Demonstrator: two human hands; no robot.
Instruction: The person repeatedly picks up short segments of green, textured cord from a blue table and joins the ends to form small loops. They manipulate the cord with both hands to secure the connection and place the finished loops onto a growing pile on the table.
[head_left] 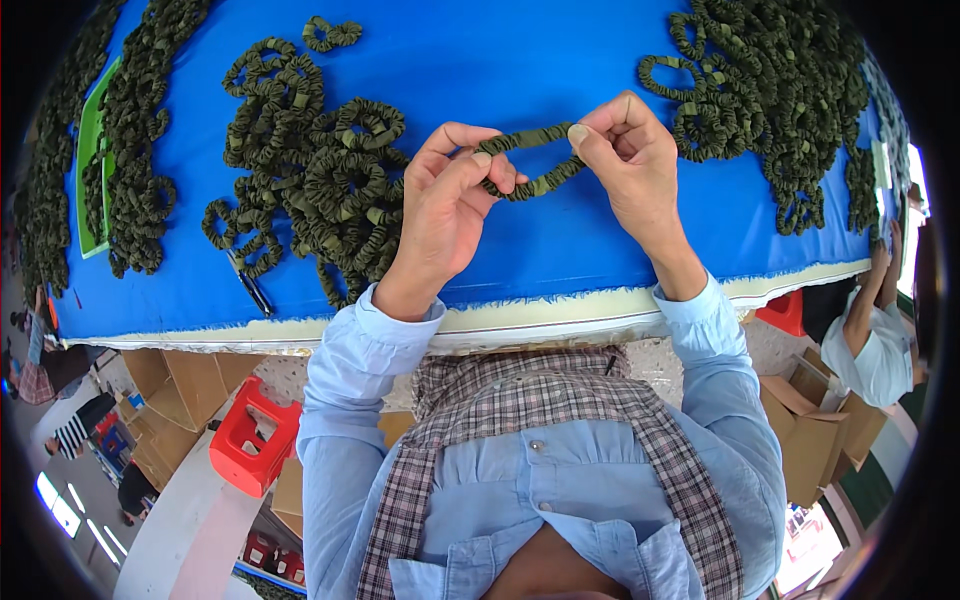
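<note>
A dark green scrunchie (540, 137) is held stretched into a long loop above the blue tabletop. My left hand (447, 195) pinches its left end between thumb and fingers. At the other end, my right hand (632, 160) grips it with the thumb pressed on top of the band. Beside my left hand lies a loose heap of similar green scrunchies (345, 180). Another large pile of scrunchies (770, 90) spreads over the table to the right of my right hand.
A pen-like dark tool (250, 285) lies left of the near heap. Farther left, a green tray (88, 170) stands among more scrunchies. Below the table edge are a red plastic stool (256, 437) and cardboard boxes (190, 385). Another person (872, 335) works at the right end.
</note>
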